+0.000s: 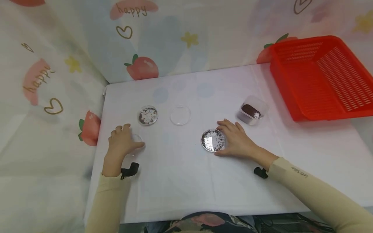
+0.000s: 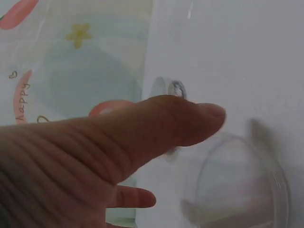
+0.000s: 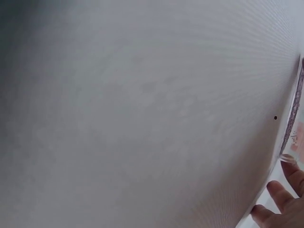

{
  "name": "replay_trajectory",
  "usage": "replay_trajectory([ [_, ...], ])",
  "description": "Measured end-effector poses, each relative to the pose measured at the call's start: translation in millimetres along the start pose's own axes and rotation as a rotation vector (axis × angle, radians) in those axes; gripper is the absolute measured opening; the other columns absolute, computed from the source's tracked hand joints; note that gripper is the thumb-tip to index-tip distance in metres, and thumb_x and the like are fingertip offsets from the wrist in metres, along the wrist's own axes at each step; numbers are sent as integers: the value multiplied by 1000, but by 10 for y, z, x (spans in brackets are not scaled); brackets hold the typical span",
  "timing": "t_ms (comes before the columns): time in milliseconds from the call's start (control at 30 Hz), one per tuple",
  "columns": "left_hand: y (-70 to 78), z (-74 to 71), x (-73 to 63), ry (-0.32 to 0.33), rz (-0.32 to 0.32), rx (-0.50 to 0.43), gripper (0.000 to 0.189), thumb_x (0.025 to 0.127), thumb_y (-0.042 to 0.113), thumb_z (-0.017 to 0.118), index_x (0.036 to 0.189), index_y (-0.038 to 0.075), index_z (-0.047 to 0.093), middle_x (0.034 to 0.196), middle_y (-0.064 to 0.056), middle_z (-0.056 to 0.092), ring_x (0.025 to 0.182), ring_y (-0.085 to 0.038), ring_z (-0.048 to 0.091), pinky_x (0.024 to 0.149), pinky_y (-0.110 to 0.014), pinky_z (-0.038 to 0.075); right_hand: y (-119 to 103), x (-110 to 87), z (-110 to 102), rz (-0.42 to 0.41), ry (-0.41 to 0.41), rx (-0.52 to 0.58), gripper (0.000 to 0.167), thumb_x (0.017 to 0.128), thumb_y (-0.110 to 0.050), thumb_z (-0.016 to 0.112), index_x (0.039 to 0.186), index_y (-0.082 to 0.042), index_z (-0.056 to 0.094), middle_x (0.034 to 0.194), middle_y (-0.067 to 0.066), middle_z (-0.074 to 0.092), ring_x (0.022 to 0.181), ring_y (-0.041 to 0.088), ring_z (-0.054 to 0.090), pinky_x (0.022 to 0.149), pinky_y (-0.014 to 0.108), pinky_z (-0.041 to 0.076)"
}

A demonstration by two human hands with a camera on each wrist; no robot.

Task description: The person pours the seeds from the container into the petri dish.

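My right hand [image 1: 237,140] holds a round clear petri dish [image 1: 212,140] filled with dark and white specks, thumb at its near rim and fingers at its far rim. In the right wrist view, fingertips [image 3: 280,197] show at the lower right. At the left, my left hand [image 1: 120,142] spreads thumb and fingers over a clear round dish or lid [image 1: 137,139]; whether it touches is unclear. That clear piece [image 2: 280,190] lies below the thumb in the left wrist view. Beyond the hands are another speckled petri dish [image 1: 148,116] and a clear round lid or dish [image 1: 180,115].
A small clear plastic box [image 1: 260,106] with dark brown material stands beyond my right hand. A large red basket [image 1: 306,106] occupies the back right. Printed cloth walls [image 1: 175,45] border the white table [image 1: 175,184] at the back and left.
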State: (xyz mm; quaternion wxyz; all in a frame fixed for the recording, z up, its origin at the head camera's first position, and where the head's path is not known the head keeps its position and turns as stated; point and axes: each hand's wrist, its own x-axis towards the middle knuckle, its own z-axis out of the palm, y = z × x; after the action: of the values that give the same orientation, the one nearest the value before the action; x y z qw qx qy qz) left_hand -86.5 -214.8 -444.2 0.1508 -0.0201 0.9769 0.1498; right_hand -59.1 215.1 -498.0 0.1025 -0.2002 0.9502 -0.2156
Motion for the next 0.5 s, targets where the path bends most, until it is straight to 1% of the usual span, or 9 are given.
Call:
replay_trajectory([
  [67, -113, 4, -25, -97, -36, 25, 100, 80, 43, 82, 153, -5, 34, 146, -42, 36, 132, -62, 37, 103, -76, 35, 10, -11, -2, 15, -8, -5, 97, 64, -56, 92, 138, -6, 55, 163, 12, 37, 156, 40, 23, 124, 68, 11],
  [100, -145, 27, -26, -124, -41, 30, 100, 80, 43, 80, 154, -4, 33, 146, -41, 36, 132, -62, 36, 102, -76, 36, 12, -18, -5, 18, -8, -2, 96, 64, -55, 92, 137, -5, 56, 163, 13, 37, 156, 40, 22, 123, 68, 11],
  [167, -160, 76, -26, -139, -42, 24, 96, 79, 40, 79, 152, -3, 35, 143, -41, 37, 130, -61, 37, 98, -75, 40, 19, -26, -6, 17, -7, 3, 95, 64, -54, 92, 136, -5, 56, 162, 13, 38, 156, 40, 23, 123, 69, 11],
  [233, -126, 119, -25, -119, -45, 22, 91, 78, 37, 79, 149, -4, 40, 138, -40, 39, 126, -59, 39, 94, -72, 45, 19, -29, -8, 8, 1, 4, 95, 64, -54, 92, 137, -5, 56, 162, 13, 38, 155, 41, 23, 123, 69, 11],
  [300, -34, 118, -41, -106, -46, 34, 87, 77, 36, 79, 145, -4, 44, 133, -39, 41, 121, -56, 41, 88, -67, 50, 14, -27, -11, -3, 10, 3, 96, 64, -54, 92, 137, -5, 56, 162, 14, 39, 155, 41, 24, 122, 69, 12],
  [367, 111, 86, -76, -109, -25, 22, 84, 78, 35, 79, 145, -2, 46, 131, -38, 41, 118, -54, 41, 85, -62, 52, 8, -21, -13, -9, 11, 4, 97, 63, -55, 92, 138, -5, 55, 162, 14, 38, 155, 40, 24, 122, 70, 12],
  [433, 308, 59, -112, -104, 24, -21, 81, 79, 36, 78, 147, 4, 48, 134, -34, 40, 118, -49, 42, 85, -59, 53, 1, -18, -18, -7, 12, 6, 98, 63, -54, 93, 139, -5, 55, 162, 14, 38, 155, 40, 24, 123, 69, 12],
  [500, 548, 44, -146, -94, 112, -99, 76, 79, 35, 78, 146, 11, 50, 140, -30, 37, 121, -45, 42, 89, -57, 53, -2, -17, -21, 2, 13, 6, 99, 62, -54, 93, 139, -5, 56, 162, 14, 39, 155, 40, 24, 123, 69, 12],
])
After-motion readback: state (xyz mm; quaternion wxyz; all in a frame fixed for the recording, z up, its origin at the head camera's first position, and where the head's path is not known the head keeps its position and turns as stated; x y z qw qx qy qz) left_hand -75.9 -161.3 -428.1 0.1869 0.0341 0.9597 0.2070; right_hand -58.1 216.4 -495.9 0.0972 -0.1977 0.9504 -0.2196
